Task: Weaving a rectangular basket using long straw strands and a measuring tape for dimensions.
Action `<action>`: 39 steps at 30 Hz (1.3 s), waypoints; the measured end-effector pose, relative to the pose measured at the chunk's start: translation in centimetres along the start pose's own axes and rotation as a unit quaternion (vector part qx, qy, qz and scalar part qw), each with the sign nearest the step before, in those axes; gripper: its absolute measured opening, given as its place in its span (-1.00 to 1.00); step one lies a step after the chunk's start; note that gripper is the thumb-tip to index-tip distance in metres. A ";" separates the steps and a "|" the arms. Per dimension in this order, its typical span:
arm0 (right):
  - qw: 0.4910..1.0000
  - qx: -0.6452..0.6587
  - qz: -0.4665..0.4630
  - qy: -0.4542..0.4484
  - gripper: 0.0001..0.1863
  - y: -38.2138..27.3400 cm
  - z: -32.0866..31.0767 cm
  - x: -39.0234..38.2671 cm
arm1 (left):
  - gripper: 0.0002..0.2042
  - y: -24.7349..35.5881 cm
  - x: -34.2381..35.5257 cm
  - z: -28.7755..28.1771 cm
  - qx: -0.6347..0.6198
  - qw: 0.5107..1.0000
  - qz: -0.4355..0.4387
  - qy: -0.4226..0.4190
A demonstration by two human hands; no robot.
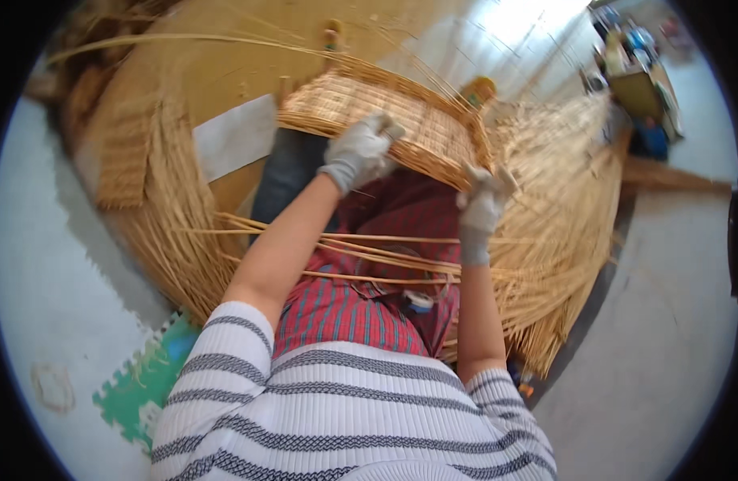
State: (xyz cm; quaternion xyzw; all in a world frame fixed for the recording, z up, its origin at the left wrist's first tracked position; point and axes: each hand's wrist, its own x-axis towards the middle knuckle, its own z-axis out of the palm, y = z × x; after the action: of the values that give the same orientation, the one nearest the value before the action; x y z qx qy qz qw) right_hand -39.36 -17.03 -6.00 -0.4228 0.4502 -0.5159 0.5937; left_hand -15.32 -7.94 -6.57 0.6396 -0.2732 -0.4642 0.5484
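Note:
A shallow rectangular wicker basket [369,104] with woven sides rests ahead of my knees, tilted toward me. My left hand [361,148], in a pale work glove, has its fingers closed on the near rim, around the middle. At the near right corner, my right hand [483,200], gloved too, grips the basket's edge; its fingers are partly blurred. Long loose strands stick out from the far side of the basket. Several thin wicker rods [385,255] lie across my lap, over a red checked cloth [349,317].
Bundles of split strands fan out at the left [176,216] and the right [553,248]. A woven mat piece [127,152] and a white sheet [235,138] lie to the left. Green foam tiles [148,377] are on the floor. A box of assorted items [638,84] stands far right.

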 end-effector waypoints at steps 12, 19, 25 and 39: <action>0.990 0.073 -0.117 0.009 -0.75 -3.5 -2.8 -0.3 | -0.72 3.9 0.2 2.0 0.158 0.902 0.314 0.250; 0.937 -0.279 -0.182 -0.103 -0.50 -7.0 -0.6 5.3 | -0.67 3.3 1.0 8.9 0.169 0.976 -0.064 -0.122; 0.848 -0.354 -0.393 -0.046 -0.37 -6.0 9.5 7.9 | -0.63 1.9 2.6 8.7 0.085 0.991 -0.083 -0.067; 0.606 -0.593 -0.026 -0.530 -0.70 -3.7 -1.2 -6.2 | -0.56 0.8 -6.4 3.7 0.244 0.942 0.228 -0.022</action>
State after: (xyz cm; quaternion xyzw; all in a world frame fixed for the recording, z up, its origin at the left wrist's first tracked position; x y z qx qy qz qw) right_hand -41.78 -11.33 -2.05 -0.8933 0.2527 0.1629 0.3341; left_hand -21.17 -4.36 -3.79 0.6640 -0.5287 -0.2599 0.4605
